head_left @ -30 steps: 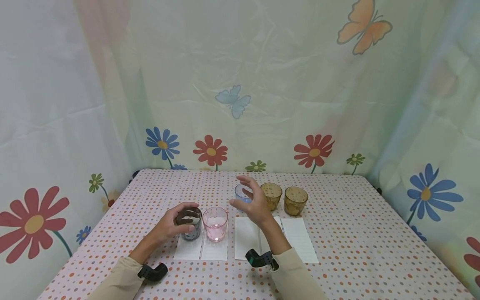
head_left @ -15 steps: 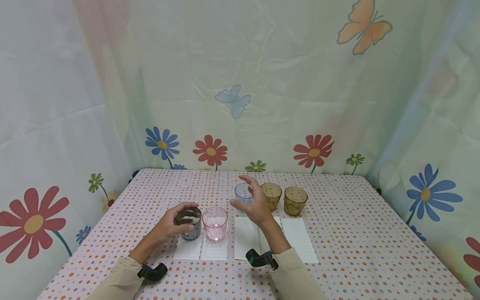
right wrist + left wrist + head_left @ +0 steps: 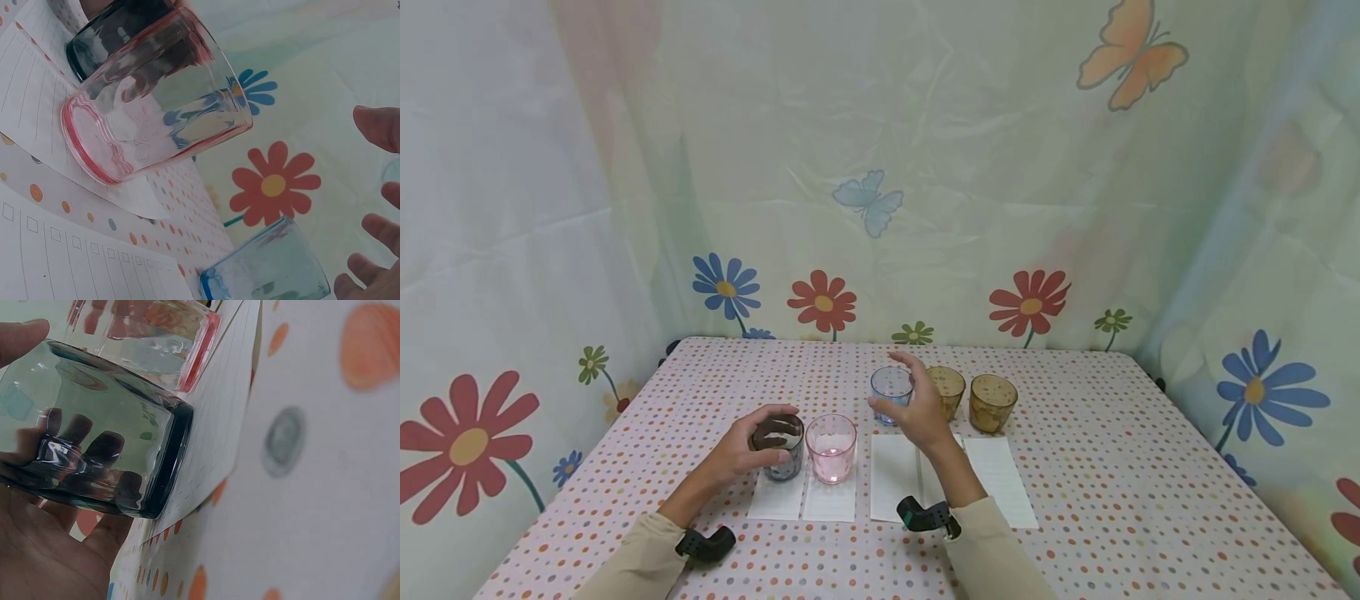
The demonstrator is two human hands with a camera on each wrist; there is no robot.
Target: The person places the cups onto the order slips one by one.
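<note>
In the head view, my left hand [image 3: 741, 448] curves round a dark grey-blue glass [image 3: 786, 462], its thumb in front and fingers behind. The glass [image 3: 94, 425] stands upright on a white lined paper; the left wrist view shows the fingers through its wall. Beside it, a clear pink-tinted glass [image 3: 831, 454] stands on another paper. My right hand [image 3: 921, 412] hangs in the air with thumb and fingers spread, holding nothing. Close to its left is a light blue glass [image 3: 889, 396]. The hand partly hides one amber glass [image 3: 950, 390]; a second amber glass [image 3: 992, 403] stands further right.
Three white lined papers lie in front of the blue and amber glasses, among them a left paper [image 3: 893, 475] and a right paper [image 3: 1002, 483]. The dotted tablecloth [image 3: 1120, 467] covers the table. A flowered curtain [image 3: 940, 250] closes off the back and sides.
My right hand has shifted slightly to the right, uncovering more of the blue glass. The left hand and all the glasses have stayed in place.
</note>
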